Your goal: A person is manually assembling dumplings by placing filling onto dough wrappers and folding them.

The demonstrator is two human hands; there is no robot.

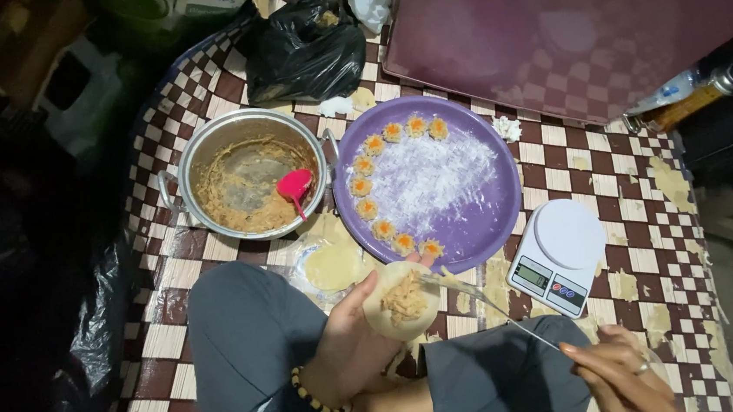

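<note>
My left hand [353,342] cups a round dough wrapper [402,301] with a lump of brownish filling in its middle. My right hand [622,373], low at the right edge, grips a thin metal utensil [490,310] whose tip reaches over the wrapper. Just above, a purple round tray [463,216] dusted with flour carries several finished dumplings with orange tops in a curved row along its left rim. A steel pot [246,174] of filling with a pink spatula [294,188] in it stands left of the tray. A stack of flat wrappers [333,265] lies below the pot.
A white kitchen scale [559,256] sits right of the tray. A black plastic bag [304,52] lies behind the pot. A dark red cabinet [579,24] fills the top right. The brown-and-white checked mat [648,236] holds dough scraps. My grey-clad knees are at the bottom.
</note>
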